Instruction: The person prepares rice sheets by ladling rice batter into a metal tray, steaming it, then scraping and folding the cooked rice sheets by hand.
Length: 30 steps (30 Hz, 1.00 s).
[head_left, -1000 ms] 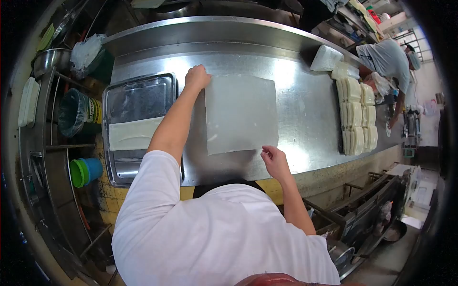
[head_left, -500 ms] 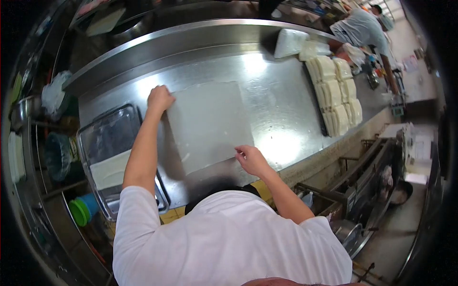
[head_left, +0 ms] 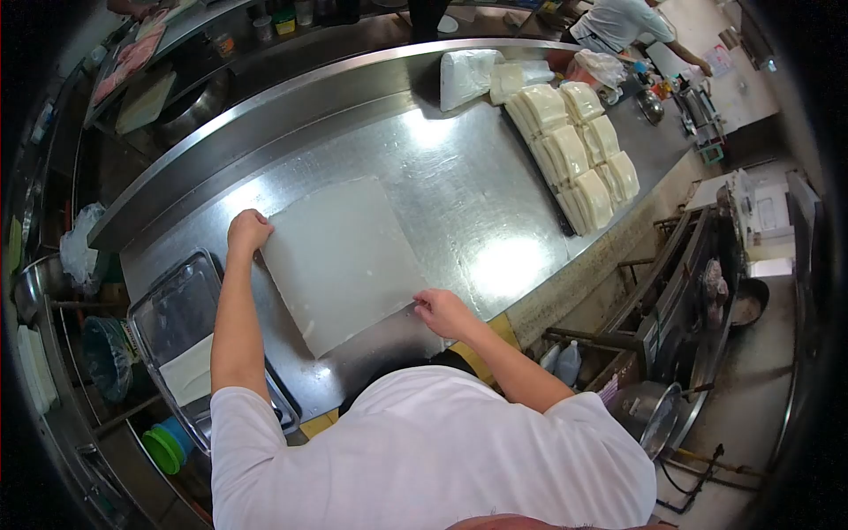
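Two opposite sheet corners at fingers, seemingly pinched.

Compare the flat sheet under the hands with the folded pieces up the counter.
The sheet lies flat, one large square; the folded pieces are small, lined in two rows. The left hand and right hand touch the sheet; the folded pieces lie untouched. Both are pale.

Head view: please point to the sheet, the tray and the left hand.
sheet [head_left: 340, 261]: head view, middle of its surface.
tray [head_left: 179, 309]: head view, bare floor.
left hand [head_left: 248, 231]: head view, back of the fist.
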Tool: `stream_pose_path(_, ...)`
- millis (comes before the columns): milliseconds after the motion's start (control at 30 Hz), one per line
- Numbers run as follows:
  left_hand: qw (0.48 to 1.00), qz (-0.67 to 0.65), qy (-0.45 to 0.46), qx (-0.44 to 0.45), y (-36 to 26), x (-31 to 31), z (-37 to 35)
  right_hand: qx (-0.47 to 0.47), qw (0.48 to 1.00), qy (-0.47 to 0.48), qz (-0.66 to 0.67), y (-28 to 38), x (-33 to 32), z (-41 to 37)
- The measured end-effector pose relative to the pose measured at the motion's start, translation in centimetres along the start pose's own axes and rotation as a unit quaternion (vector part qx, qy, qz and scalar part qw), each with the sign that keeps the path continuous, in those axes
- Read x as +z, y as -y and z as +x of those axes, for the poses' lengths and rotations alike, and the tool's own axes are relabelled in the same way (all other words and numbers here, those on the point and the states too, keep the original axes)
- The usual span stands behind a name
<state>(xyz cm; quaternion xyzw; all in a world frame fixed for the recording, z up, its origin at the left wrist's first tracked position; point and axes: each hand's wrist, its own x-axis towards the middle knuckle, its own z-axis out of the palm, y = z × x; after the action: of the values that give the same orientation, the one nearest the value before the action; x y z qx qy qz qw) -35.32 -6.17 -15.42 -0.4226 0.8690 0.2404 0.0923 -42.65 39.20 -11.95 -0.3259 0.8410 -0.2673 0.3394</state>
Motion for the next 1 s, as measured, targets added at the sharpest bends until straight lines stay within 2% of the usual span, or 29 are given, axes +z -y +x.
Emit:
stream_pose_path(100, 1.0, 0.01, 0.014, 0.025, 0.6, 0.8, 0.9, -0.015, 0.999, -0.011, -0.037, -0.4, -0.5, 0.4)
stream_pose_path(167, 0.999, -0.005, -0.03, 0.031, 1.8, 2.1, 2.3, -0.012, 0.999, -0.012, -0.036, -0.6, -0.8, 0.8)
stream_pose_path(233, 0.996, -0.005, -0.077, 0.039, 0.5, 1.2, 0.1, -0.015, 0.999, 0.001, -0.033, -0.5, -0.7, 1.4)
stream_pose_path(367, 0.999, 0.029, 0.029, -0.001, 0.2, 0.2, 0.0, -0.012, 1.0, 0.008, -0.006, 1.2, -1.5, 3.0)
stream_pose_path(400, 0.999, 0.029, 0.029, -0.017, 0.5, 0.3, -0.1, -0.01, 1.0, 0.004, -0.017, 1.8, -1.8, 3.5)
stream_pose_path(467, 0.998, -0.056, 0.013, 0.03, 1.4, 0.6, 0.4, -0.018, 1.0, 0.008, -0.023, 2.5, -2.3, 4.8)
stream_pose_path(500, 0.998, -0.057, 0.013, 0.024, 2.3, 1.4, 1.3, -0.018, 0.999, 0.0, -0.028, 2.9, -2.5, 5.4)
stream_pose_path(533, 0.993, -0.115, -0.012, 0.036, 3.0, 2.3, 2.2, -0.013, 0.999, 0.003, -0.039, 3.5, -2.8, 6.2)
stream_pose_path(567, 0.983, -0.172, -0.036, 0.049, 3.8, 3.3, 2.8, -0.013, 0.999, 0.007, -0.041, 3.9, -3.0, 7.1)
stream_pose_path(600, 0.983, -0.175, -0.036, 0.044, 3.7, 3.1, 2.3, -0.025, 0.998, 0.007, -0.05, 4.3, -3.2, 8.2)
stream_pose_path(767, 0.997, -0.079, -0.001, 0.016, 1.7, 1.1, 0.2, -0.103, 0.992, 0.005, -0.078, 8.5, -3.8, 15.7)
stream_pose_path(800, 0.997, -0.08, 0.001, 0.014, 1.4, 0.5, 0.0, -0.118, 0.99, 0.002, -0.074, 9.6, -3.7, 17.6)
stream_pose_path(867, 0.996, -0.068, 0.065, -0.004, 0.7, -1.0, -0.4, -0.142, 0.988, 0.002, -0.067, 11.5, -3.2, 21.4)
stream_pose_path(1000, 0.993, -0.105, 0.048, 0.004, 0.7, -1.7, -1.7, -0.199, 0.976, 0.03, -0.082, 16.1, -1.6, 28.3)
